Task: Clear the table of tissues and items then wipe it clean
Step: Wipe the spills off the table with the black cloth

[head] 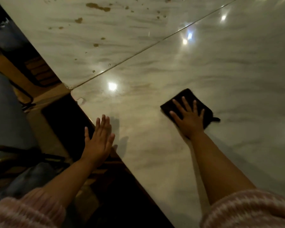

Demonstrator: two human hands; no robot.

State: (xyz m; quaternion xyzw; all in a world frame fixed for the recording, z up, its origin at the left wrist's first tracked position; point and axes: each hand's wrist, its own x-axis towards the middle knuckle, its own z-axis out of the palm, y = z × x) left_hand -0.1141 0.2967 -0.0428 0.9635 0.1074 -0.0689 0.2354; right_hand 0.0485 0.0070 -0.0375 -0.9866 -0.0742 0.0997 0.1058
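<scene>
Both sleeves [247, 209], pink knit, are cut off by the bottom edge, and the bare forearms reach out from them. Left of the table [155, 158] the floor area is dark. A chair [38, 73] with wooden slats shows dimly there, and the blue-grey shapes beside it are too blurred to name.

The left hand [98, 142] is at the table's near edge, palm down, fingers straight and close together, thumb spread. It holds nothing. Its shadow falls on the marble beside it, and whether it touches the edge is hard to tell.

The right hand [190, 120] lies farther in, flat on a dark cloth [189, 93]. Its fingers are spread straight and press down rather than curl round the cloth. The cloth lies on the table under the palm, with corners and a small tab sticking out past the hand.

Light glares dot the glossy top. A seam [138, 52] runs diagonally beyond the cloth. Past it, the far slab [69, 51] carries brown stains [98, 7] and small drops, and its upper part is cut off.
</scene>
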